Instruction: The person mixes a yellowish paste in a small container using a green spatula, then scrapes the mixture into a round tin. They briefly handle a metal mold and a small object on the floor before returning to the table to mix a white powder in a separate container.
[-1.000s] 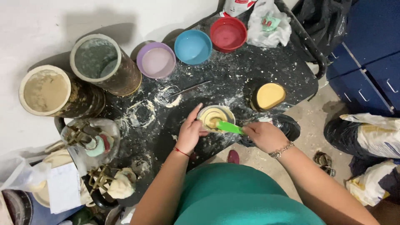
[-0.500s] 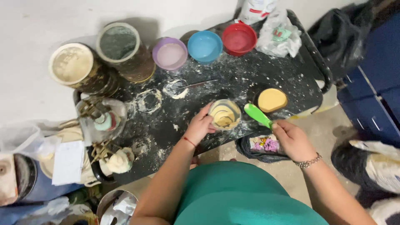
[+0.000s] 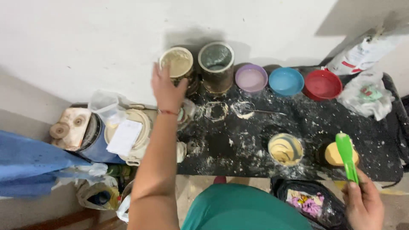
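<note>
Currently reaching: left hand (image 3: 167,90) spread wide, fingers at rim of cream-filled tin (image 3: 177,67) at back of worktop (image 3: 238,147), against wall. Best gripped around the side, kept level, clear of neighbouring grey tin (image 3: 216,64). Right hand (image 3: 363,203) closed on green spatula (image 3: 347,156), blade up. Outward: purple bowl (image 3: 251,78), blue bowl (image 3: 286,81), red bowl (image 3: 322,84), contents unclear. Near edge: small cup (image 3: 285,148) with beige paste, yellow sponge-like piece (image 3: 336,154).

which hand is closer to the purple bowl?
Left. The left hand is at the cream tin, left of the purple bowl; the right hand, holding the green spatula, is at the near right edge.
</note>
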